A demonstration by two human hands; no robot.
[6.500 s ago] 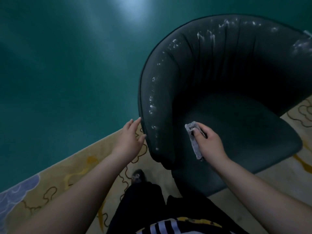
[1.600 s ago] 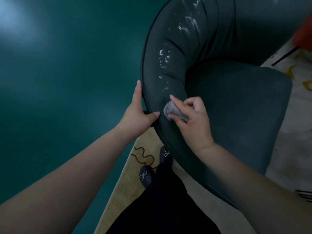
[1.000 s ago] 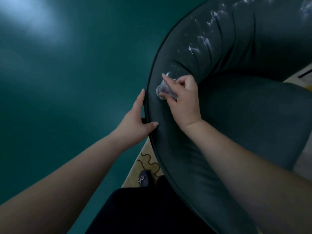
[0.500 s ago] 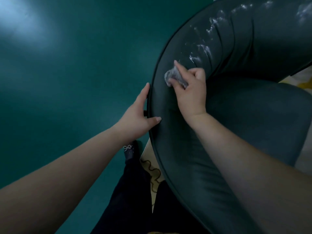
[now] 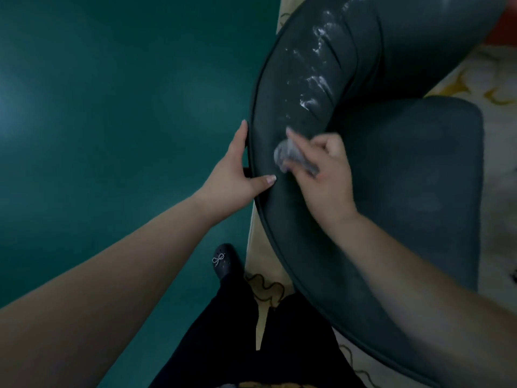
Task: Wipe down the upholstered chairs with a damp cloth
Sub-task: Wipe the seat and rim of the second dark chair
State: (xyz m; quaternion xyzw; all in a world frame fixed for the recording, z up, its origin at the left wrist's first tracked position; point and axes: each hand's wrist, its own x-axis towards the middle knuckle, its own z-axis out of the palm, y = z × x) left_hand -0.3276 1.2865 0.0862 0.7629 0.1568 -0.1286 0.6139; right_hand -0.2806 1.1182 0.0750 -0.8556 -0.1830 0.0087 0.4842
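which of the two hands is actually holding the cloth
The right hand. It pinches the grey cloth against the chair's backrest, while the left hand holds no cloth and only grips the backrest's outer edge.

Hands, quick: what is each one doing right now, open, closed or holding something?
Left hand: holds the rim of the chair, thumb curled over it.
Right hand: fingers closed on the grey cloth, pressing it to the chair's padding.
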